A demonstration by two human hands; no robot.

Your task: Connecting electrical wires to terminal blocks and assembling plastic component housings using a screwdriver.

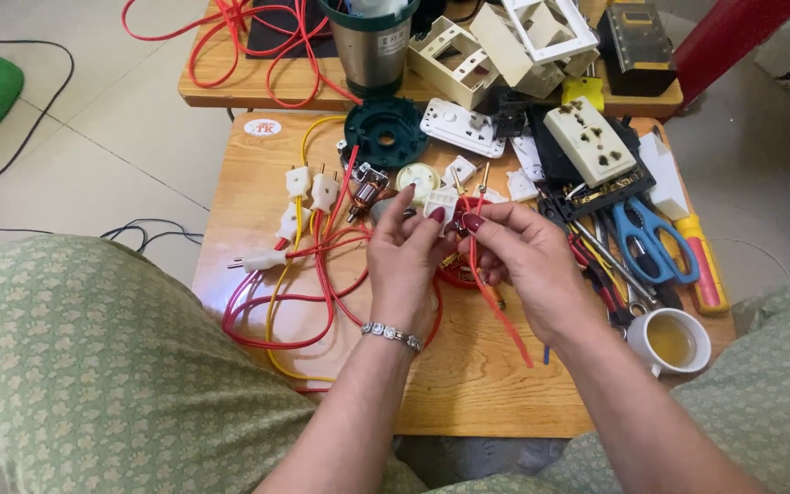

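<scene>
Left hand: the left hand [402, 256] hovers over the middle of the wooden table [468, 384], back toward the camera, fingers curled inward, thumb and forefinger pinched on a small white plug piece [442, 203].
Right hand: the right hand [525, 265] sits at 3 o'clock of the left one, nearly touching it; its fingertips close on the top end of a short red wire [491, 297].
Red wire: it hangs from the right hand's pinch and trails toward 5 o'clock, its free end lifted clear of the tabletop.
Plug piece: held between the two hands, just above table centre; I can't make out how it meets the wire.
Bracelet: a silver bracelet [393, 336] circles the left wrist.
Loose cords: red and yellow cords with white plugs [299, 215] lie coiled at 9 o'clock of the hands.
Green ring: a round dark green plastic part [384, 133] lies at 12 o'clock, with a steel cylinder [372, 46] beyond it.
Socket: a cream multi-hole socket block [589, 139] rests at 1 o'clock.
Scissors: blue-handled scissors [653, 242] lie at 3 o'clock among other tools.
Cup: a white cup of pale tea [671, 340] stands at 4 o'clock, near the right forearm.
</scene>
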